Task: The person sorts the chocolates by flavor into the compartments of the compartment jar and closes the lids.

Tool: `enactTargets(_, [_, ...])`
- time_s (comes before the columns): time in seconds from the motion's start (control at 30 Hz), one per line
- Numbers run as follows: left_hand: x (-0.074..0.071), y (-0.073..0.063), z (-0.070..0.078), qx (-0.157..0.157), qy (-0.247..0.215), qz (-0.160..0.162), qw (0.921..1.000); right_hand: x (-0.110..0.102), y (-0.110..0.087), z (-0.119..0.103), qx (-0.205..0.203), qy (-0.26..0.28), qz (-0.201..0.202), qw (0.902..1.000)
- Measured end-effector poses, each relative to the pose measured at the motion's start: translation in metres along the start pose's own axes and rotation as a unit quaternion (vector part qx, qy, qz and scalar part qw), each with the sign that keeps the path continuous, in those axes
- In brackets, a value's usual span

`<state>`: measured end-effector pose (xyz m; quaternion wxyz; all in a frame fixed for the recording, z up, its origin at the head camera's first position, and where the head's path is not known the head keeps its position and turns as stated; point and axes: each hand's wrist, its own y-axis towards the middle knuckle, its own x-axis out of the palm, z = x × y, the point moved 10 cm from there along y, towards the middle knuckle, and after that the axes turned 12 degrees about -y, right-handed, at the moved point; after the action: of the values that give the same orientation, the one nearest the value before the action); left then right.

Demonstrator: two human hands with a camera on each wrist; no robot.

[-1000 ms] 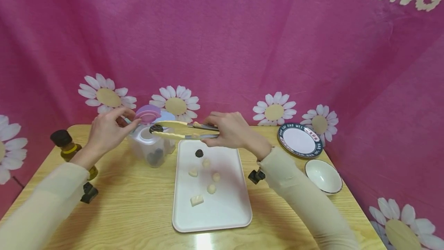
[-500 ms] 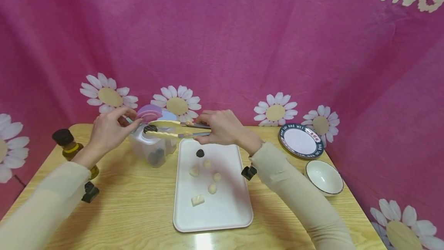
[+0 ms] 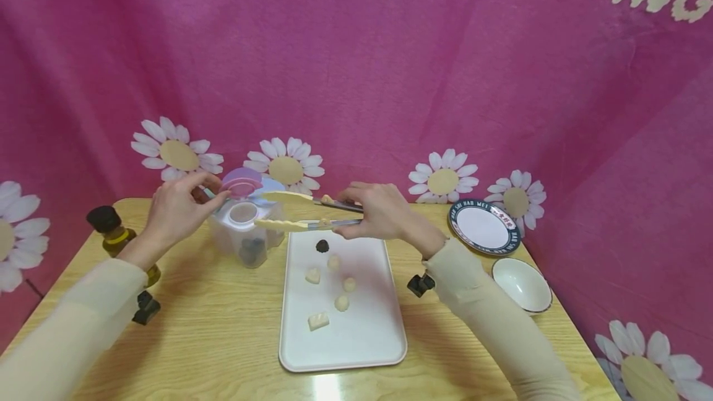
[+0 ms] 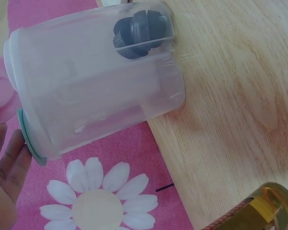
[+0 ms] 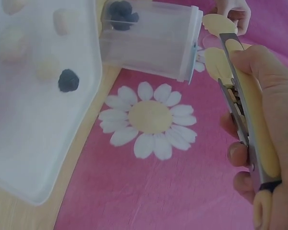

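Note:
My left hand [image 3: 184,203] pinches the raised purple-pink lid [image 3: 241,183] of a clear, multi-compartment plastic container [image 3: 250,243]. Beneath that lid the round opening is uncovered. Several dark pieces [image 4: 140,33] lie inside one compartment, seen through its wall. My right hand [image 3: 381,210] grips a pair of tongs [image 3: 328,203] with cream tips and metal arms. The tongs' tips are spread apart beside the opening, with nothing between them. On the white tray [image 3: 364,345] rest one dark piece [image 3: 322,245] and several cream pieces, among them a rectangular one [image 3: 319,321].
A bottle [image 3: 117,234] with a black cap and yellowish contents stands left of the container. To the right are a plate [image 3: 483,226] with a dark lettered rim and a white bowl [image 3: 521,285]. A pink cloth [image 3: 356,79] with daisies hangs behind the wooden table [image 3: 217,339].
The tongs moved left over the opening with a dark piece, then let it go and drew back right, tips wider apart. The left hand stays at the lid.

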<state>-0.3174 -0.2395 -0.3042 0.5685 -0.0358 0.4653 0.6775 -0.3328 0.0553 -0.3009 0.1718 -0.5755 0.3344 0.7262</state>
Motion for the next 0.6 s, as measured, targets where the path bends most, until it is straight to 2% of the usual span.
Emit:
enactTargets(0.27, [0.001, 0.001, -0.001, -0.006, -0.004, -0.006, 1.0, 0.003, -0.03, 0.018, 0.019, 0.004, -0.001, 0.9998])
enactTargets(0.6, [0.001, 0.0, -0.002, -0.008, -0.003, -0.005, 0.9999, 0.038, -0.06, 0.04, 0.03, -0.015, -0.035, 0.9988])
